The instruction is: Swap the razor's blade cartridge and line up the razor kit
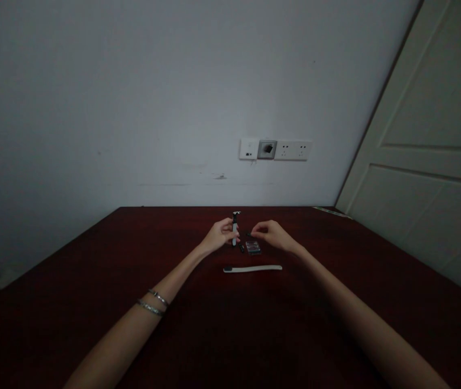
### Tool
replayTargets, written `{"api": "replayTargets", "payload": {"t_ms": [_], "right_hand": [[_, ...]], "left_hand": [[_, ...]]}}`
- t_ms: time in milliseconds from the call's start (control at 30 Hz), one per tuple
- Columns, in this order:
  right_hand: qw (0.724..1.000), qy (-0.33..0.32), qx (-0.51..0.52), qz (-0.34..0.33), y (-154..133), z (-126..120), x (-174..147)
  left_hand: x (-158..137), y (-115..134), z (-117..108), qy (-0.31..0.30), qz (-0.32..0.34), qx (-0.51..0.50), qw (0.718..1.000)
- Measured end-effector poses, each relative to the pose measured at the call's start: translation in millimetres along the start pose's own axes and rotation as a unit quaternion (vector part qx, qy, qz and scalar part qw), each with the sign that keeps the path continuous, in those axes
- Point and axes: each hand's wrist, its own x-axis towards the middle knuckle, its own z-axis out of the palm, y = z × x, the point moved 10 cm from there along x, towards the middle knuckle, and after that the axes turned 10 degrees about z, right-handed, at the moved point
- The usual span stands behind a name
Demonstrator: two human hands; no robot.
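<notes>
My left hand (218, 236) is closed around a razor (234, 232) with a pale grey handle and dark neck, held upright, head up. My right hand (271, 234) is pinched just above the table, its fingertips at a small dark piece (248, 234). A small clear packet (253, 247) with something dark in it lies below the right fingertips. Beside the razor's lower end is a small black part (241, 247). Nearer to me, a long, slightly curved whitish handle (255, 268) with a dark left end lies crosswise.
The dark red table (198, 335) reaches back to a pale wall (165, 108) with sockets (293, 151) and a switch plate. A white panelled door (428, 162) leans in on the right. A thin patterned strip (331, 212) lies at the table's far right edge.
</notes>
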Motion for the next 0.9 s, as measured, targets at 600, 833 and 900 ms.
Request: {"api": "replayTargets", "payload": {"t_ms": [600,833,900], "right_hand": [[0.999,0.018,0.021,-0.039,-50,2,-16],[0.961,0.081,-0.159,-0.209,-87,-5,-40],[0.949,0.064,-0.198,-0.237,-91,3,-44]], "left_hand": [[0,1,-2,0.017,0.010,-0.005,1.000],[-3,1,-16,0.069,-0.024,0.007,0.997],[-4,1,-18,0.074,-0.030,0.004,0.997]]}}
